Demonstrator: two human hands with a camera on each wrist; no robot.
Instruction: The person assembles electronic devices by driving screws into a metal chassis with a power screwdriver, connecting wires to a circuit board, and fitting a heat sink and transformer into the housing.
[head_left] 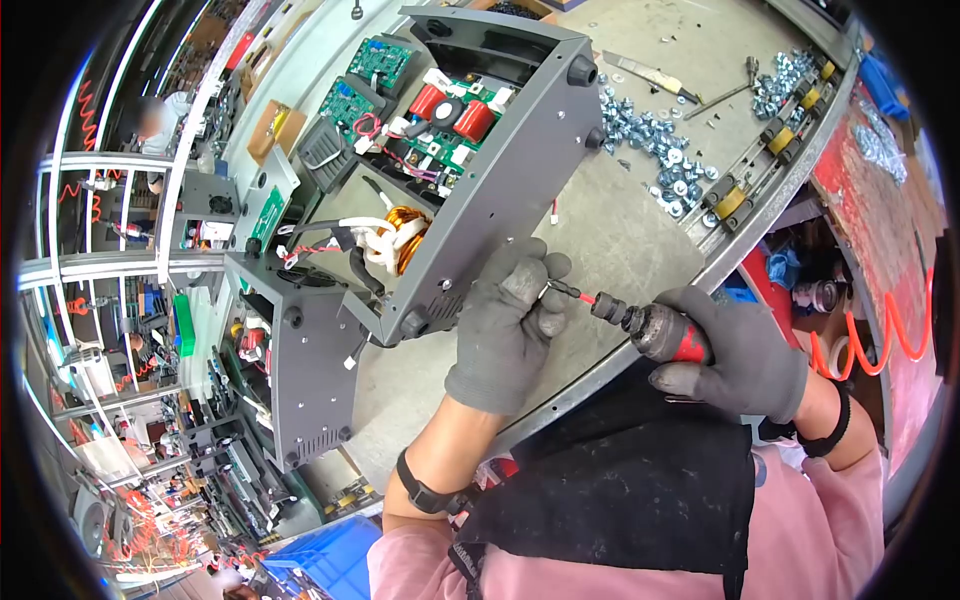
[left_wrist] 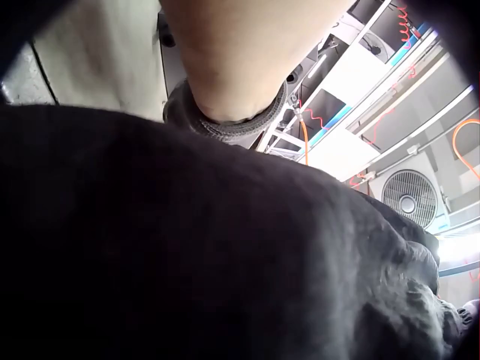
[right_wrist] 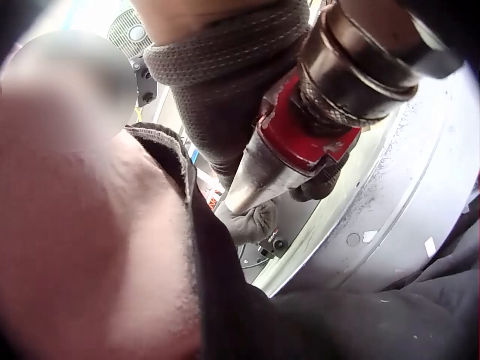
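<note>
In the head view, my gloved right hand grips a red and black power screwdriver, its bit pointing left. My gloved left hand has its fingertips at the bit's tip and pinches a small screw there. Just beyond the left hand stands a grey metal housing, open-sided, with a green circuit board and a copper coil inside. The right wrist view shows the screwdriver's red body close up. In the left wrist view, dark cloth hides most of the left hand's work.
Loose screws lie in piles on the bench beside a utility knife. A second grey housing stands at left. Along the bench edge runs a rail with yellow rollers. A coiled orange hose hangs at right.
</note>
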